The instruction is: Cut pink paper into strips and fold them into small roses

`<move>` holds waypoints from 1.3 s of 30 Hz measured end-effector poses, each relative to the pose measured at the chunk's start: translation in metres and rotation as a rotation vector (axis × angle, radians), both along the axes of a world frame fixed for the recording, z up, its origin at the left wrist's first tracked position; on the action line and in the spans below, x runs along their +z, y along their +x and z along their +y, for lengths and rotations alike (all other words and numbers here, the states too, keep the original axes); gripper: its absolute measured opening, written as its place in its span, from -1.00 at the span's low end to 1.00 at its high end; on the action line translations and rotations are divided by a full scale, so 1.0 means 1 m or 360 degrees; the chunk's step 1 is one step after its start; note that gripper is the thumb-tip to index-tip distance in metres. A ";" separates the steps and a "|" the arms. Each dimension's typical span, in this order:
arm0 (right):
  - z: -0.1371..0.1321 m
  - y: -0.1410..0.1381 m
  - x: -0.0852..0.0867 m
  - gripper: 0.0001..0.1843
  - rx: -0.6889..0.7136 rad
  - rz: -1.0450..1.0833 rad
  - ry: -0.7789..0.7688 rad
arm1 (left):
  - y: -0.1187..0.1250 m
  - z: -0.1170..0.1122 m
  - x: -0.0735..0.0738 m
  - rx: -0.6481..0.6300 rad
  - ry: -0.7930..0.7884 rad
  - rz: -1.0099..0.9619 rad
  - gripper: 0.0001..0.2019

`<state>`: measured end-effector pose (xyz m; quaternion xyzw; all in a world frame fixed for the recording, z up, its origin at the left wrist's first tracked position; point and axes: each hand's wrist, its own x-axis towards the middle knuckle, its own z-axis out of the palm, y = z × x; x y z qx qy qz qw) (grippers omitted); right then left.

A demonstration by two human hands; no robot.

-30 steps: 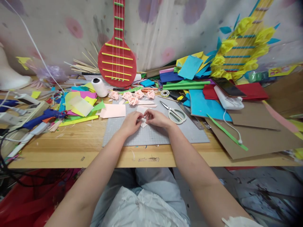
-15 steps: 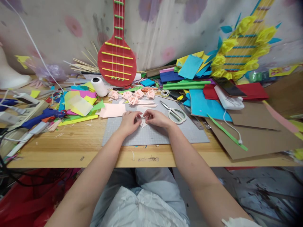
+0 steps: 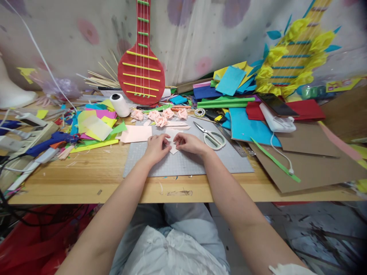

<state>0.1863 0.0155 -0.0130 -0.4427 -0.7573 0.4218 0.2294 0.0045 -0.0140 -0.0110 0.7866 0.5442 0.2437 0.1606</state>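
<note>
Between my hands lies a small piece of pale pink paper [image 3: 173, 150], its lower end pointed, on the grey cutting mat [image 3: 189, 166]. My left hand [image 3: 157, 148] has its fingers curled onto the paper's left side. From the right, my right hand [image 3: 189, 143] pinches the paper's other edge. Both hands hide much of the paper. Just beyond them are several pink paper flowers [image 3: 161, 120]. A pink paper sheet [image 3: 137, 133] lies to the left of my left hand. Scissors [image 3: 212, 138] with pale handles rest to the right of my right hand.
A red paper lute [image 3: 142, 76] stands at the back beside a white thread spool [image 3: 119, 105]. Coloured paper scraps [image 3: 96, 124] and a blue glue gun [image 3: 53, 142] are on the left. Brown cardboard [image 3: 304, 160] and a phone [image 3: 276, 104] lie on the right.
My hands stay in nearly the same place on the paper. The fingers of my left hand have shifted very slightly, and the paper's lower point looks a little different.
</note>
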 end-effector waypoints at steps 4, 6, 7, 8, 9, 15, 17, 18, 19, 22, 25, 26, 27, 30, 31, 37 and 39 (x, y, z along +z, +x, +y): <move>0.000 0.000 -0.001 -0.71 -0.0001 0.0000 0.0013 | 0.001 0.000 -0.002 0.0006 0.0046 0.0046 -0.76; 0.000 0.000 -0.001 -0.71 0.0002 -0.0002 0.0007 | 0.001 0.001 -0.002 0.0008 0.0060 0.0071 -0.78; 0.000 0.000 -0.001 -0.71 0.0003 -0.0001 0.0003 | 0.001 0.001 -0.003 0.0008 0.0064 0.0079 -0.78; 0.000 0.000 -0.001 -0.71 0.0004 0.0001 -0.0001 | 0.001 0.001 -0.003 0.0009 0.0066 0.0085 -0.79; 0.000 0.000 -0.001 -0.71 0.0007 0.0003 -0.0005 | 0.001 0.001 -0.003 0.0008 0.0068 0.0091 -0.80; -0.001 -0.001 0.001 -0.72 0.0002 -0.0005 -0.0023 | 0.000 -0.001 -0.002 -0.0025 0.0127 0.0182 -0.91; -0.001 -0.001 0.002 -0.71 -0.0012 -0.0020 -0.0005 | -0.001 -0.002 -0.002 -0.0039 0.0139 0.0195 -0.89; -0.001 -0.001 0.002 -0.70 -0.0028 -0.0031 0.0021 | -0.001 -0.002 -0.001 -0.0047 0.0141 0.0196 -0.88; -0.001 -0.001 0.002 -0.69 -0.0044 -0.0044 0.0052 | -0.001 -0.003 -0.001 -0.0056 0.0140 0.0195 -0.86; -0.001 0.000 0.002 -0.67 -0.0067 -0.0074 0.0106 | -0.002 -0.005 0.001 -0.0074 0.0122 0.0186 -0.83; 0.000 0.001 0.000 -0.69 -0.0038 -0.0096 0.0089 | -0.003 -0.006 0.003 -0.0089 0.0086 0.0186 -0.81; 0.000 0.000 0.000 -0.69 -0.0031 -0.0102 0.0088 | -0.003 -0.007 0.003 -0.0097 0.0077 0.0190 -0.80; 0.000 0.000 -0.001 -0.70 -0.0028 -0.0107 0.0090 | -0.004 -0.007 0.004 -0.0106 0.0070 0.0197 -0.79; 0.000 0.000 -0.001 -0.70 -0.0040 -0.0116 0.0090 | -0.005 -0.007 0.004 -0.0122 0.0061 0.0213 -0.76; 0.000 0.000 -0.001 -0.70 -0.0043 -0.0117 0.0088 | -0.005 -0.006 0.004 -0.0126 0.0057 0.0215 -0.75; -0.002 -0.001 0.001 -0.70 -0.0036 -0.0161 0.0110 | -0.006 -0.004 0.003 -0.0125 0.0056 0.0226 -0.67; -0.005 -0.003 0.005 -0.71 -0.0073 -0.0229 0.0127 | -0.006 -0.004 0.003 -0.0118 0.0058 0.0233 -0.65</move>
